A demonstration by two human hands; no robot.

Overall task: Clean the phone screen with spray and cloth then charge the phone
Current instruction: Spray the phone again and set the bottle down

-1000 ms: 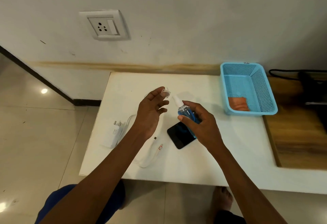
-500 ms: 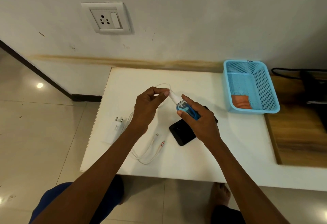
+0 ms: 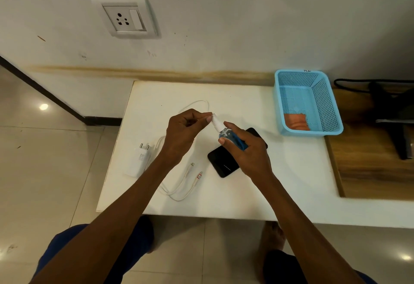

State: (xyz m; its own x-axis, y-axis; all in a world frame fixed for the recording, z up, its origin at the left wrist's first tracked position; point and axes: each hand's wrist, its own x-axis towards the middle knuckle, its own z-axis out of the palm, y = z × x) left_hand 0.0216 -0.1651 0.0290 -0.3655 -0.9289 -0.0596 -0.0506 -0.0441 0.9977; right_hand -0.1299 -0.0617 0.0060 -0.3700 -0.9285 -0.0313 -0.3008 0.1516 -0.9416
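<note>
Head view: right hand [image 3: 248, 151] gripped the spray bottle [image 3: 230, 137] above the phone [image 3: 224, 162]; left hand [image 3: 183, 133] pinched its white nozzle [image 3: 216, 122].

Both forearms are bare, no sleeves, watch or rings visible; the left hand [image 3: 182, 134] and right hand [image 3: 247, 150] are ungloved; dark blue clothing [image 3: 67, 239] covers the lap; feet bare.

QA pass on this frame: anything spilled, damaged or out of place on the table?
Nothing spilled or broken. The phone lies askew under the right hand, which holds the spray bottle. The left hand pinches its nozzle. The cloth sits in the basket.
</note>
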